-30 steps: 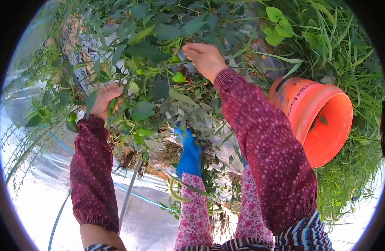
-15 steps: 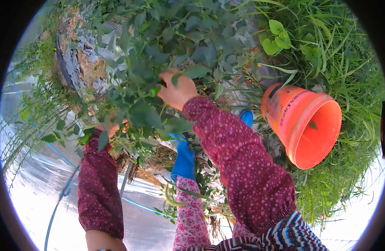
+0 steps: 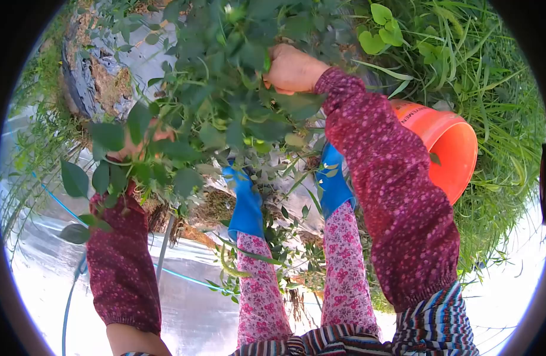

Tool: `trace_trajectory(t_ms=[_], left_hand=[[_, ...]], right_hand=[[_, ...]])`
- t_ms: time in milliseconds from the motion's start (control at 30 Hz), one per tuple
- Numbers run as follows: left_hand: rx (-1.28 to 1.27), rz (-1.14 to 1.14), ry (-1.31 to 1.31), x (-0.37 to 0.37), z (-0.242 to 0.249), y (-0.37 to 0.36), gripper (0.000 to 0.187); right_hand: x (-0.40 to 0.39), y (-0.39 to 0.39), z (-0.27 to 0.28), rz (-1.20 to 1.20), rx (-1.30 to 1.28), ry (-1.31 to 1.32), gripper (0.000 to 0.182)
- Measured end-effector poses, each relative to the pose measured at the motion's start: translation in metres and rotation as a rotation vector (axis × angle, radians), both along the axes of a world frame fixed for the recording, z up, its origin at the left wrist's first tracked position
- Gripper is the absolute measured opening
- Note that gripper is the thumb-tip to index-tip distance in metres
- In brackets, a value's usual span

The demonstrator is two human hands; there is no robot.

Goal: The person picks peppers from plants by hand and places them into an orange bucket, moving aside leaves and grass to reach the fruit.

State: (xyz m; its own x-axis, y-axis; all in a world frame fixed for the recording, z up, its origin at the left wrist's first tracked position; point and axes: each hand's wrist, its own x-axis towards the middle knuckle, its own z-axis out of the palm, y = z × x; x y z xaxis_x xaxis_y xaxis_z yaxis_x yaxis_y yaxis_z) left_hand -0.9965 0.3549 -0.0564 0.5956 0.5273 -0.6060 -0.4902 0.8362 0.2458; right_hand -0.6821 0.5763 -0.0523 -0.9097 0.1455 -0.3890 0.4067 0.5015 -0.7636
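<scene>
Green foliage (image 3: 225, 98) fills the upper centre of the frame; its leaves look light, soft and easily torn, so the stems would be the surer hold. At upper centre, the right hand (image 3: 292, 70) has curled fingers, their tips lost in leaves; at mid-left, the left hand (image 3: 132, 146) is largely screened. What either grips, I cannot tell. Since the previous frame the right hand has moved higher, and its sleeve (image 3: 391, 190) now overlaps the orange bucket (image 3: 445, 126).

Green plant (image 3: 243, 77), speckled maroon sleeves (image 3: 397, 196)
</scene>
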Motion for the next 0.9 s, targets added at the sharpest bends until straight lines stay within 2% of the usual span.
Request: trace_trajectory(t_ms=[33, 67, 100, 133, 167, 200, 233, 300, 367, 400, 467, 500, 533, 567, 600, 633, 667, 700, 767, 800, 833, 867, 900], left_hand=[[-0.016, -0.070, 0.030, -0.006, 0.010, 0.014, 0.044], [0.112, -0.195, 0.355, -0.011, 0.018, 0.020, 0.041], [0.243, -0.320, 0.681, -0.014, 0.026, 0.028, 0.038], [0.241, -0.320, 0.677, -0.018, 0.030, 0.041, 0.038], [0.152, -0.229, 0.772, -0.023, 0.030, 0.058, 0.037], [0.064, -0.137, 0.867, -0.028, 0.028, 0.072, 0.035], [0.487, -0.112, 0.940, -0.033, 0.024, 0.080, 0.032], [1.066, -0.287, 1.241, -0.054, 0.012, 0.105, 0.032], [1.208, -0.506, 1.490, -0.062, 0.022, 0.141, 0.029], [0.816, -0.539, 1.395, -0.045, 0.031, 0.159, 0.030], [0.422, -0.563, 1.275, -0.039, 0.014, 0.168, 0.032], [0.265, -0.135, 1.222, -0.040, -0.009, 0.167, 0.032], [0.177, 0.065, 1.179, -0.049, -0.022, 0.165, 0.033], [0.105, 0.272, 1.131, -0.053, -0.030, 0.164, 0.033], [0.670, -0.202, 1.490, -0.054, -0.029, 0.163, 0.033], [0.948, -0.502, 1.609, -0.052, -0.030, 0.158, 0.032], [1.260, -0.743, 1.725, -0.047, -0.028, 0.154, 0.032], [0.861, -0.477, 1.532, -0.039, -0.022, 0.144, 0.032], [0.099, 0.024, 1.052, -0.021, -0.004, 0.122, 0.033], [0.096, 0.025, 1.047, -0.019, 0.001, 0.114, 0.033], [0.199, -0.110, 1.041, -0.012, 0.006, 0.106, 0.031], [0.305, -0.246, 1.030, -0.006, 0.012, 0.101, 0.030], [0.307, -0.247, 1.025, 0.001, 0.014, 0.094, 0.030]], right_hand=[[0.003, 0.000, 0.001, -0.433, -0.509, -0.137, 0.034], [0.007, 0.001, 0.007, -0.431, -0.512, -0.140, 0.034], [0.013, 0.002, 0.015, -0.582, -0.618, -0.018, 0.037], [0.021, 0.002, 0.021, -0.732, -0.724, 0.104, 0.039], [0.031, 0.003, 0.022, -0.731, -0.726, 0.101, 0.039], [0.042, 0.003, 0.022, -0.840, -0.780, -0.002, 0.043], [0.051, 0.003, 0.019, -0.947, -0.834, -0.107, 0.047], [0.073, -0.008, -0.001, -0.964, -0.842, -0.137, 0.050], [0.086, -0.024, -0.032, -0.984, -0.847, -0.164, 0.054], [0.091, -0.032, -0.052, -0.864, -0.752, -0.270, 0.058], [0.094, -0.054, -0.080, -0.736, -0.667, -0.371, 0.062], [0.084, -0.064, -0.089, -0.670, -0.355, -0.442, 0.068], [0.075, -0.072, -0.099, -0.600, -0.044, -0.506, 0.073], [0.067, -0.077, -0.103, -0.604, -0.052, -0.507, 0.073], [0.057, -0.077, -0.104, -0.501, -0.132, -0.590, 0.073], [0.050, -0.076, -0.104, -0.393, -0.209, -0.668, 0.074], [0.056, -0.101, -0.137, -0.389, 0.097, -0.504, 0.063], [0.056, -0.109, -0.137, -0.392, 0.083, -0.508, 0.063], [0.059, -0.121, -0.126, -0.329, -0.011, -0.550, 0.048], [0.064, -0.136, -0.098, -0.435, -0.009, -0.494, 0.042], [0.079, -0.163, -0.110, -0.485, -0.002, -0.350, 0.041], [0.084, -0.175, -0.089, -0.497, -0.039, -0.386, 0.036], [0.088, -0.189, -0.074, -0.527, -0.043, -0.390, 0.034]])
